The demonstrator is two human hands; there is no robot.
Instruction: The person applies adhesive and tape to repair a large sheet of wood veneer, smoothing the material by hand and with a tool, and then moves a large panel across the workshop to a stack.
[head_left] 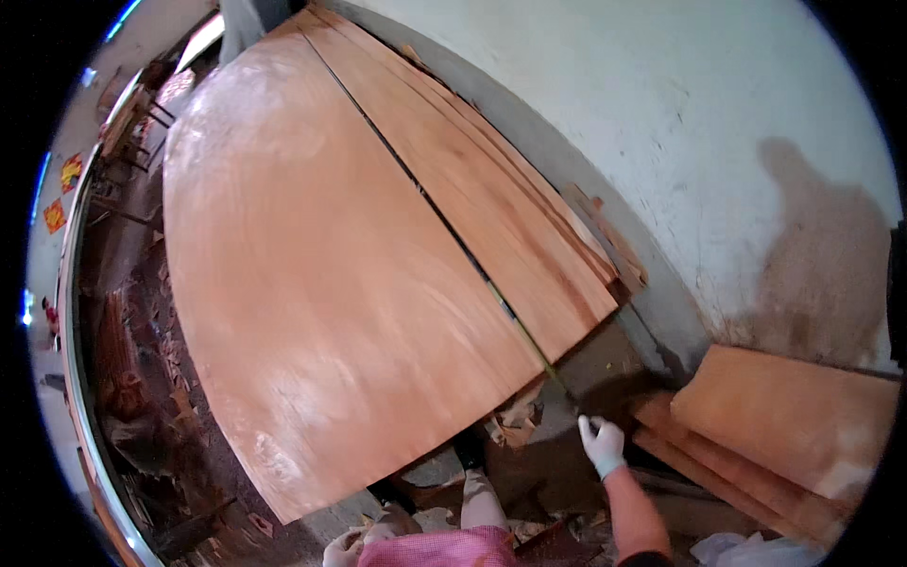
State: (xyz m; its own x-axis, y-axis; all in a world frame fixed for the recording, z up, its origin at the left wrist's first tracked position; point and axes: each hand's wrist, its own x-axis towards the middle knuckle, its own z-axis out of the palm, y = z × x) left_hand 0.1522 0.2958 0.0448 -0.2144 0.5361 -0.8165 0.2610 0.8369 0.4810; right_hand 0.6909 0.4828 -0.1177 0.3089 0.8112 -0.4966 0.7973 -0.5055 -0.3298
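Observation:
A large, smooth orange-brown wood veneer sheet [321, 246] spreads out in front of me. To its right lies a narrower stack of veneer [491, 198] with darker streaks. Between them runs a long thin strip [430, 200], dark for most of its length and yellow-green at the near end. The strip reaches past the near edge toward my right hand [603, 444]. That hand, in a white glove, is closed around a small dark end piece at the strip's tip. My left hand [344, 548], also gloved in white, is cut off by the lower edge beside pink checked cloth; its fingers are unclear.
More veneer pieces [784, 416] lie at the right, by a pale wall [652, 123]. Torn scraps [517, 422] litter the floor near my feet. Debris [179, 406] is strewn along the left side. At the far end, a grey-clothed person [243, 28] stands partly in view.

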